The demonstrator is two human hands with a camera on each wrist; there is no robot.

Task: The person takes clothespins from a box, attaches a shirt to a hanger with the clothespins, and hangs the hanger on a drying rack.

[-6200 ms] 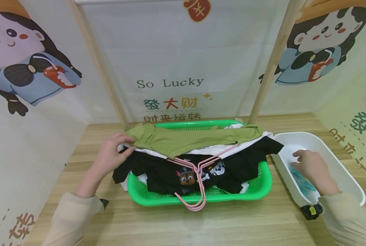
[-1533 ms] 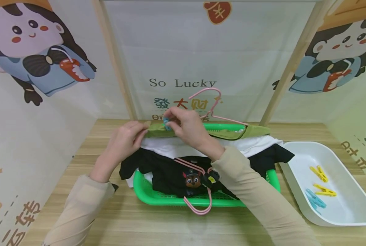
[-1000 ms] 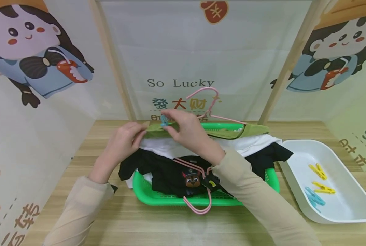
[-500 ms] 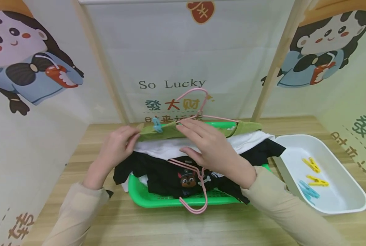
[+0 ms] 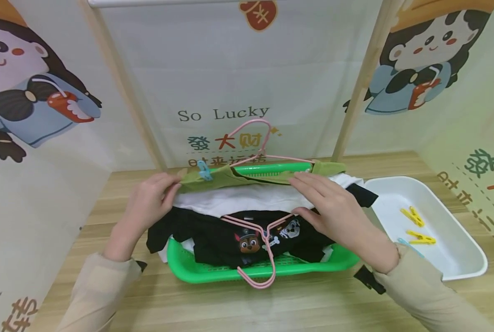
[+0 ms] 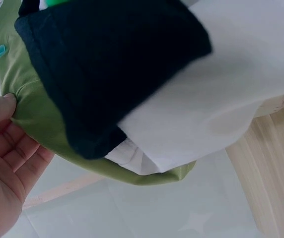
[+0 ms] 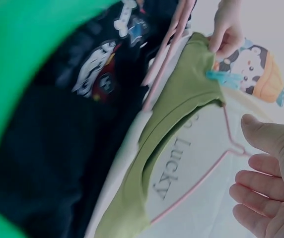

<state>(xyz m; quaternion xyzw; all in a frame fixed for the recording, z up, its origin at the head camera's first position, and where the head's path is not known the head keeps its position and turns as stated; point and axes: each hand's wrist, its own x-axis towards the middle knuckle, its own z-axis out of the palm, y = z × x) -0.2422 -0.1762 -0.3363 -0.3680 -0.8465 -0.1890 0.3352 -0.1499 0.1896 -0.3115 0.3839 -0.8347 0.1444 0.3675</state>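
My left hand (image 5: 147,198) pinches the left shoulder of a green shirt (image 5: 226,179) between thumb and fingers; the left wrist view shows the thumb (image 6: 5,105) on the cloth. Just right of that grip, a blue clothespin (image 5: 204,170) is clipped on the shoulder. Inside the shirt sits a pink hanger (image 5: 288,158), its hook standing up behind the neckline. My right hand (image 5: 342,207) hovers over the shirt's right side, holding nothing; in the right wrist view its fingers (image 7: 261,184) are relaxed and apart from the cloth. Below lie a white shirt (image 5: 238,199) and a black printed shirt (image 5: 218,240).
Under the clothes is a green basket (image 5: 205,277), with pink hanger hooks (image 5: 258,284) hanging over its front rim. A white tub (image 5: 467,249) at right holds yellow clothespins (image 5: 421,238) and a partly hidden blue one. Wooden posts (image 5: 352,108) rise behind.
The green shirt's hanger hook swung from the front to the back. My right hand brought a blue clothespin, clipped it on the left shoulder, let go and moved right. My left hand stayed.
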